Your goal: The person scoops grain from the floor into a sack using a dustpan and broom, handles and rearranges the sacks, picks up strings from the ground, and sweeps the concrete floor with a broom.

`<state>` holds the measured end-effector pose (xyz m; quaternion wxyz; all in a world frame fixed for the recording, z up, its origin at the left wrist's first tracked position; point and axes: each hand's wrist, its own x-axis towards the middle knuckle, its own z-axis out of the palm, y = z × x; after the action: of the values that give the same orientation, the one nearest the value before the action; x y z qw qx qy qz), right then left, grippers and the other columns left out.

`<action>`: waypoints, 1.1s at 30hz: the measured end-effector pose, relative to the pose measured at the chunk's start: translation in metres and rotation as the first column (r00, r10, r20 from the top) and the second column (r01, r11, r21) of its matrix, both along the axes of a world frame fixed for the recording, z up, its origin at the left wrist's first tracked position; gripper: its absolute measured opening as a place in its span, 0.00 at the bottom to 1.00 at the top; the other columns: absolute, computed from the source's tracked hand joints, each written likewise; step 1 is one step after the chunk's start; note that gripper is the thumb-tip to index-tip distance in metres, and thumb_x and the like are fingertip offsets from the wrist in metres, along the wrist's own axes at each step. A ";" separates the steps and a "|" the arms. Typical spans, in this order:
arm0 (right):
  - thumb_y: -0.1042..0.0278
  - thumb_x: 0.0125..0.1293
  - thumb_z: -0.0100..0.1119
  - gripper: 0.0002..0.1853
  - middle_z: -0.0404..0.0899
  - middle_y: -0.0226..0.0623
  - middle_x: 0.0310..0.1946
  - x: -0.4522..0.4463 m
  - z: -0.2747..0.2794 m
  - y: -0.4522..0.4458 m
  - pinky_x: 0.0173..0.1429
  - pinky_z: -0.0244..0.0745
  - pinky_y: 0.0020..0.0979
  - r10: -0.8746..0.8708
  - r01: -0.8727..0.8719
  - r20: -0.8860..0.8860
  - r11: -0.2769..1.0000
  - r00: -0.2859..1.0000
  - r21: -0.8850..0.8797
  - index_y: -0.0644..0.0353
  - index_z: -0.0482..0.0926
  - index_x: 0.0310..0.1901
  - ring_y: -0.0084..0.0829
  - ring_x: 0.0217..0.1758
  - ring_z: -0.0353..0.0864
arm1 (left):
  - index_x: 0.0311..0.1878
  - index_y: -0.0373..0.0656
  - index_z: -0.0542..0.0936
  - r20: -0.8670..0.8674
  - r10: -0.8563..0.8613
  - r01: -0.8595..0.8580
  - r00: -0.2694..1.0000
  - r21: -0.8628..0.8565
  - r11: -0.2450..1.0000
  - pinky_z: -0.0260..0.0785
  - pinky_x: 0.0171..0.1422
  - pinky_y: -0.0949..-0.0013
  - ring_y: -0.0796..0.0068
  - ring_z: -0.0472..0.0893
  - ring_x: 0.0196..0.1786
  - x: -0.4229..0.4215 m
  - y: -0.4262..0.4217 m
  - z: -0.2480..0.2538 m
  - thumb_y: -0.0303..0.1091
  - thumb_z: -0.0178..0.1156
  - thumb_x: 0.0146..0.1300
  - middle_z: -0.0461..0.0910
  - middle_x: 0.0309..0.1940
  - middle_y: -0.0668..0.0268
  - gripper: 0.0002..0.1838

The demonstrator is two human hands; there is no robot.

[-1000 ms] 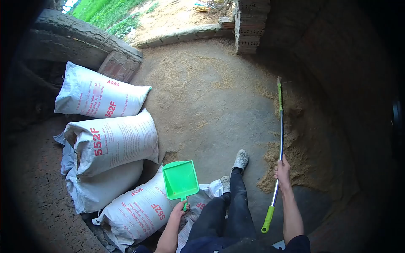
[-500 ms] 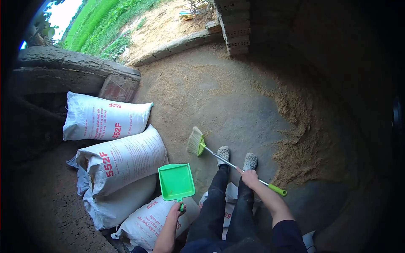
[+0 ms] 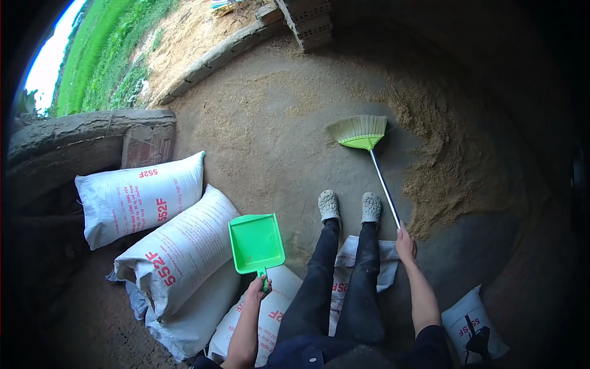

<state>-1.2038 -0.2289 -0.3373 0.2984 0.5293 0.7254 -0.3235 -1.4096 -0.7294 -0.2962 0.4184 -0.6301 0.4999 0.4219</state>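
Observation:
My left hand (image 3: 259,287) is closed around the short handle of a green dustpan (image 3: 257,246), held up in front of the white sacks. A few small specks lie in its pan. My right hand (image 3: 406,245) grips the metal pole of a broom (image 3: 364,131) with a lime-green head and pale bristles. The broom head is out ahead of my feet, its bristles pointing away from me over the grey floor. Whether the bristles touch the floor, I cannot tell. To the right of the broom lies a long heap of brown, husk-like material (image 3: 430,184).
Stuffed white sacks (image 3: 144,194) marked 552F are piled on the left. A flattened sack (image 3: 386,264) lies behind my feet, and another sack (image 3: 470,320) is at the lower right. A low wall (image 3: 215,58) and a brick pillar (image 3: 310,27) border the floor ahead.
The broom has swung forward and to the right, from beside the dustpan to beyond my feet. My right hand has shifted right and now holds the pole near its rear end. The dustpan remains in my left hand.

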 end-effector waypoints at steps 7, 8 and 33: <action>0.58 0.70 0.42 0.24 0.76 0.57 0.46 0.020 0.049 -0.023 0.52 0.69 0.50 -0.158 0.198 -0.307 0.975 0.939 0.103 0.51 0.62 0.66 0.58 0.48 0.75 | 0.44 0.43 0.63 -0.082 -0.108 0.112 0.991 0.052 0.992 0.63 0.17 0.77 0.79 0.68 0.18 -0.044 0.011 0.005 0.35 0.43 0.71 0.70 0.25 0.64 0.07; 0.58 0.70 0.43 0.24 0.77 0.59 0.44 0.019 0.064 -0.024 0.51 0.69 0.50 -0.106 0.125 -0.254 0.990 0.961 0.061 0.51 0.62 0.66 0.58 0.47 0.75 | 0.43 0.43 0.63 -0.094 -0.130 0.135 0.987 0.053 0.989 0.63 0.18 0.78 0.80 0.67 0.19 -0.045 0.010 0.004 0.36 0.43 0.71 0.71 0.25 0.65 0.07; 0.53 0.66 0.46 0.24 0.77 0.56 0.45 -0.092 -0.044 -0.028 0.57 0.68 0.51 0.142 -0.153 -0.076 0.973 0.987 -0.170 0.40 0.65 0.65 0.58 0.50 0.75 | 0.40 0.43 0.65 -0.124 -0.287 0.293 0.950 0.026 0.956 0.63 0.18 0.79 0.81 0.69 0.19 -0.088 0.027 0.007 0.32 0.47 0.69 0.72 0.24 0.65 0.04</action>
<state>-1.2954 -0.2572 -0.3818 0.3440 0.4351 0.7405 -0.3796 -1.4977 -0.7022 -0.2890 0.4591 -0.5142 0.6017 0.4036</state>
